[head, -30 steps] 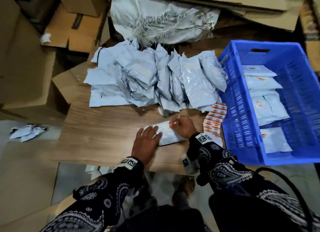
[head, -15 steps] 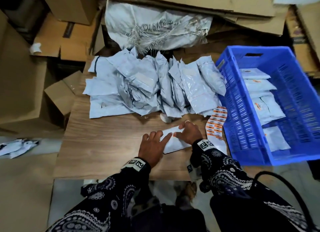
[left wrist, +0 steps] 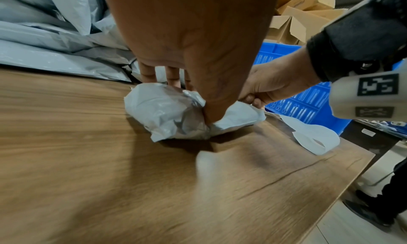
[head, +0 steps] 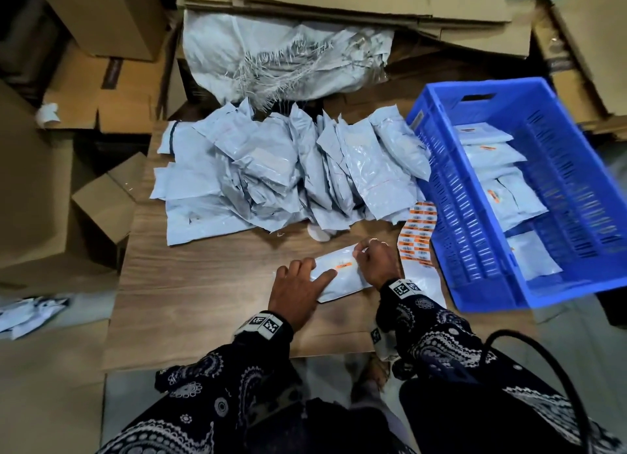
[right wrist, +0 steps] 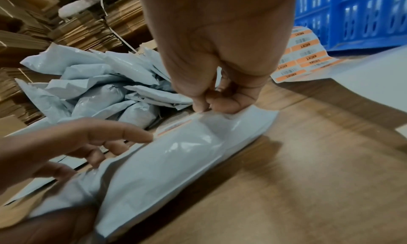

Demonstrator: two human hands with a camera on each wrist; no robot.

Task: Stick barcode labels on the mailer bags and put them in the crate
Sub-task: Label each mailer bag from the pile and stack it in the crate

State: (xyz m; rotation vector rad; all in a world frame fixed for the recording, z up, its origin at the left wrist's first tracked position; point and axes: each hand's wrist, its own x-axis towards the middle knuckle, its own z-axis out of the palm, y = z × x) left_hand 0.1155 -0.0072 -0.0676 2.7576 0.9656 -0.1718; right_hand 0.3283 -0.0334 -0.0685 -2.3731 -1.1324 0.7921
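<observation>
A grey mailer bag (head: 342,277) lay flat near the front edge of the wooden table (head: 203,284). The left hand (head: 298,292) pressed on it with fingers straight, its grip apart. The right hand (head: 376,262) pinched the bag's far edge beside an orange barcode label (head: 343,266). Further back lay the label sheet (head: 417,231), the pile of unlabelled mailer bags (head: 288,172) and the blue crate (head: 451,195).
</observation>
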